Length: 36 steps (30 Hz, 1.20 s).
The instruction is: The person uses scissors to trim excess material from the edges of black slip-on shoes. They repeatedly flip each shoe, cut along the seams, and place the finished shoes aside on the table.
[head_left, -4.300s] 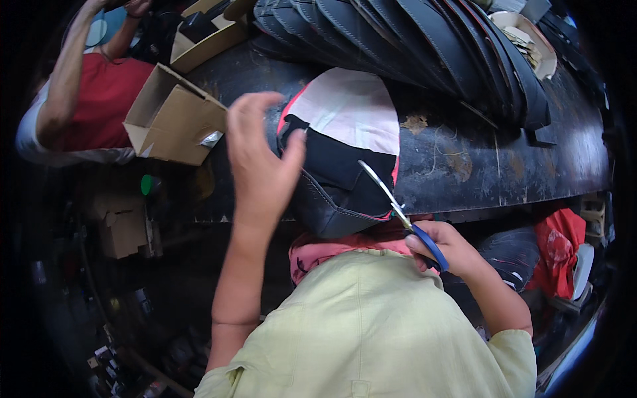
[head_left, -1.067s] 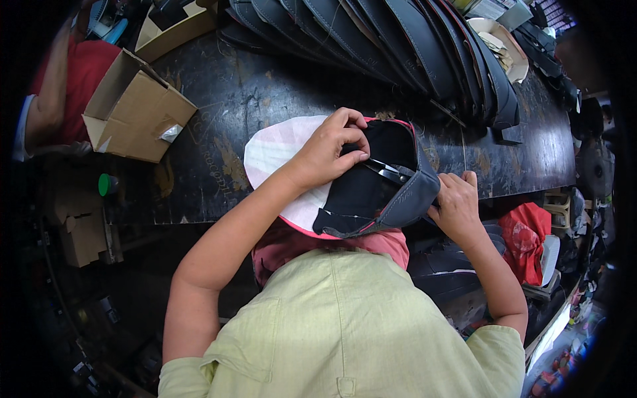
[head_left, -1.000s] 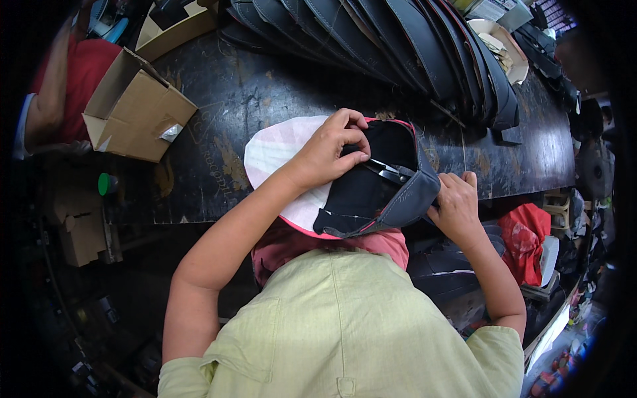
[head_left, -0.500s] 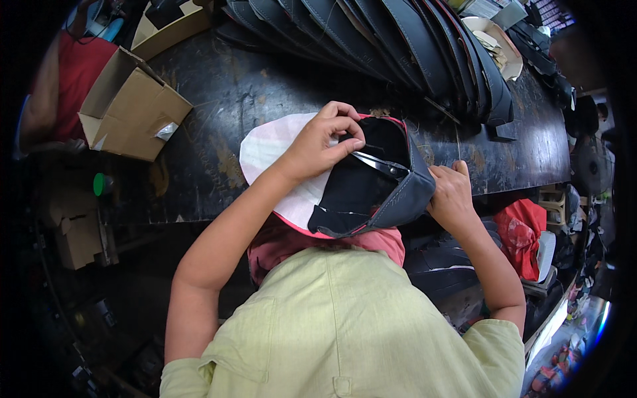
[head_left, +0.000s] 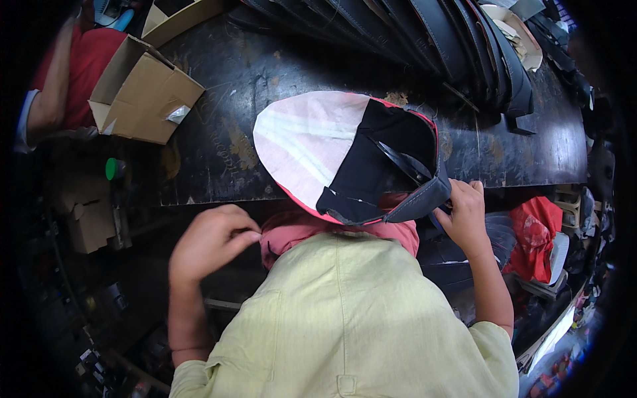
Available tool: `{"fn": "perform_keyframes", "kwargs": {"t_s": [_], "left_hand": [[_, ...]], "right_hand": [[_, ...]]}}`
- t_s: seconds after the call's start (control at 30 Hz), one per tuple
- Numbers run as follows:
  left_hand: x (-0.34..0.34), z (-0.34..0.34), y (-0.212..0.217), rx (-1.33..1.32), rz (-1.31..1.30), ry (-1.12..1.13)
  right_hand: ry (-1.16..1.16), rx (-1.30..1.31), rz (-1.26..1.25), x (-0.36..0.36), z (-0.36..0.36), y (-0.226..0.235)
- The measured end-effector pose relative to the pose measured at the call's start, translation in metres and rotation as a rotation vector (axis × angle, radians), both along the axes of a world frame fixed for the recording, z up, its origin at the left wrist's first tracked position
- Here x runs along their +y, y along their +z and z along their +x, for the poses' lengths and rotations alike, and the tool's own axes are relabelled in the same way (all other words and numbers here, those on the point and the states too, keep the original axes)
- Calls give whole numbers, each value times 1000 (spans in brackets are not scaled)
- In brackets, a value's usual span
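The white-lined black stitched cover [head_left: 332, 146] lay over the near edge of the table [head_left: 531, 159]. At its right, the right hand [head_left: 466, 211] grasped scissors [head_left: 401, 161], blades inside it. At near left, the left hand [head_left: 215, 242] hung curled; whether it held anything was unclear.

Scissors [head_left: 402, 164] only partly readable: most of the handle end is behind the stitched piece's [head_left: 306, 144] dark edge, right hand's [head_left: 467, 212] fingertips mostly hidden there too. Left hand [head_left: 211, 244] is curled, can't tell if anything small's pinched. Black panels [head_left: 458, 53] run off top, co-worker [head_left: 83, 76] cut off left, lower-left clutter [head_left: 93, 365] too dark to identify.
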<state>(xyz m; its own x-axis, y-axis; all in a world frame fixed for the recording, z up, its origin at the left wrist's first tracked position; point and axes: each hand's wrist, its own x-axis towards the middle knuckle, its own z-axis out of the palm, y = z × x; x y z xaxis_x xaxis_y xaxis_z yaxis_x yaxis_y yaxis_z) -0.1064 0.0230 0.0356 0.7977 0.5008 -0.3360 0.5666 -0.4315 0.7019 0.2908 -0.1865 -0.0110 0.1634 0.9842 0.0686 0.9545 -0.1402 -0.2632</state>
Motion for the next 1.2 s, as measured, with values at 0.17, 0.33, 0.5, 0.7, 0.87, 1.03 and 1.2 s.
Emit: {"fn": "perform_keyframes", "kwargs": {"t_s": [0.17, 0.33, 0.5, 0.7, 0.87, 1.03, 1.2], "left_hand": [[-45, 52, -18, -119, -359, 291], [-72, 85, -25, -403, -362, 483], [-47, 93, -48, -652, -387, 533], [-4, 102, -73, -370, -283, 566], [3, 109, -62, -360, 278, 443], [17, 113, -48, -479, 666, -99], [40, 130, -53, -485, 527, -478]], "right_hand": [[30, 38, -3, -3, -1, 3], [23, 129, -26, -13, -6, 5], [88, 204, 32, -17, -16, 0], [122, 264, -137, -18, -40, -12], [-227, 826, -333, -25, -47, -24], [-256, 1057, -345, -23, -46, -33], [-286, 1302, -427, -22, -41, -29]]}}
